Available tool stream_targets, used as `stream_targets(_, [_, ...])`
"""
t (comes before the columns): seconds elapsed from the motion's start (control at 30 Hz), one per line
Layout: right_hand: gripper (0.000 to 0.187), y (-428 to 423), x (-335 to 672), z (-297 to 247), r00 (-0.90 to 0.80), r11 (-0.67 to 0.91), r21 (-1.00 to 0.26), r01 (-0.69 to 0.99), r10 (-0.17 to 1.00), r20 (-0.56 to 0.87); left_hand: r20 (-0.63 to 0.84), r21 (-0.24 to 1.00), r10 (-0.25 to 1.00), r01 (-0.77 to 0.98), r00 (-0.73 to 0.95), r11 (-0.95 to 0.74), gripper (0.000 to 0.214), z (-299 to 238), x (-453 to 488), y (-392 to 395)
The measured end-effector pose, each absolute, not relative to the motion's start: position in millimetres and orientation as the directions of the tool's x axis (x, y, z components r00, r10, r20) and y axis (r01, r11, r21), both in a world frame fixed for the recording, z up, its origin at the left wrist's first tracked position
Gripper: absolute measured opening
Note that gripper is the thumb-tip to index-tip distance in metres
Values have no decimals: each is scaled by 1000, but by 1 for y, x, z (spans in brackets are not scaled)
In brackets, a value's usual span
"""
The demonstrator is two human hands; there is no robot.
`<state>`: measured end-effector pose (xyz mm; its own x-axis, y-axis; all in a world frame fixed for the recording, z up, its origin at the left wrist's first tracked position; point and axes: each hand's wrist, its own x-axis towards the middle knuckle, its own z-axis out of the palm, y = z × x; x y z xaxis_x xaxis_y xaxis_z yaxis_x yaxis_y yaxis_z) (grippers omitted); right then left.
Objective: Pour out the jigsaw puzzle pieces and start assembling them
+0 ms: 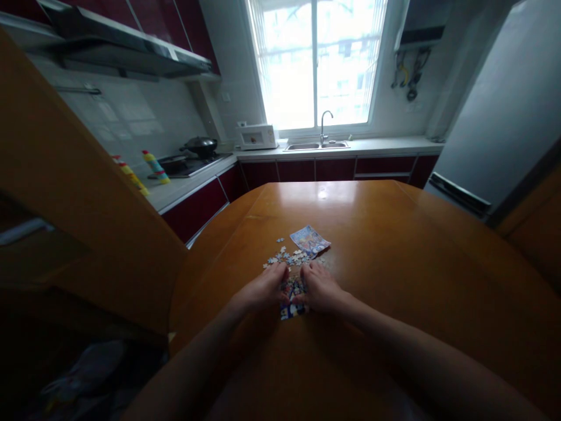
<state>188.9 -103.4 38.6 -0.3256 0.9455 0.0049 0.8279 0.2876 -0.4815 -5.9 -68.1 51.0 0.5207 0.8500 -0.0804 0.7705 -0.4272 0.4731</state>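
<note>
A partly joined jigsaw puzzle (293, 309), dark blue with a printed picture, lies flat on the wooden table (421, 251) close in front of me. My left hand (268, 285) grips its left side with curled fingers. On the opposite side, my right hand (323, 286) is closed against the puzzle in the same way, thumb towards the middle. The fingers hide parts of the puzzle's edges and upper part. Just beyond my hands are scattered several loose puzzle pieces (281, 256). A creased picture sheet (309, 240) with a colourful print lies behind them to the right.
Past the table's far edge runs a counter with a sink (302, 147) and a white microwave (256, 137). A wok (200, 146) stands on the stove at the left, near yellow bottles (156, 167). A tall fridge (495, 117) stands at the right.
</note>
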Motion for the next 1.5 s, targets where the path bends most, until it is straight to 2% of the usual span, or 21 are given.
stream_targets(0.07, [49, -101, 189, 35, -313, 284, -500, 818, 950, 28, -64, 511, 850, 749, 522, -422, 31, 45, -6, -64])
stream_targets(0.2, [18, -94, 190, 24, -283, 303, -605, 737, 950, 131, -44, 625, 828, 662, 559, -414, 22, 35, -4, -55])
stream_targets(0.27, [12, -88, 192, 18, -271, 308, -654, 691, 949, 160, -28, 702, 819, 594, 573, -392, 20, 32, -4, -51])
stream_targets(0.33, [8, -82, 193, 15, -269, 327, -690, 646, 943, 195, 4, 728, 828, 566, 561, -387, 18, 29, -4, -47])
stream_targets(0.53, [16, -66, 196, 9, -221, 374, -782, 500, 927, 302, 140, 785, 876, 488, 461, -382, 27, 28, 1, -39])
stream_targets(0.7, [15, -55, 196, 1, -184, 402, -859, 317, 915, 360, 122, 926, 902, 281, 414, -254, 35, 28, 8, -37])
stream_targets(0.8, [13, -52, 196, -1, -161, 389, -889, 243, 920, 359, 106, 959, 914, 204, 391, -199, 41, 28, 11, -37])
stream_targets(1.0, [18, -57, 198, 6, -158, 413, -853, 320, 911, 382, 142, 932, 958, 294, 250, -214, 44, 27, 23, -44])
stream_targets(1.13, [24, -59, 198, 6, -160, 408, -854, 323, 913, 376, 168, 913, 947, 320, 275, -255, 39, 29, 25, -47])
stream_targets(1.27, [37, -51, 197, -3, -80, 380, -884, 274, 925, 372, 180, 939, 926, 221, 333, -262, 41, 28, 24, -43])
stream_targets(1.37, [34, -46, 196, -8, -69, 380, -888, 260, 924, 376, 170, 964, 933, 141, 318, -224, 44, 24, 23, -39])
stream_targets(1.5, [31, -44, 196, -9, -71, 399, -880, 258, 916, 395, 158, 967, 937, 145, 312, -211, 45, 21, 22, -37])
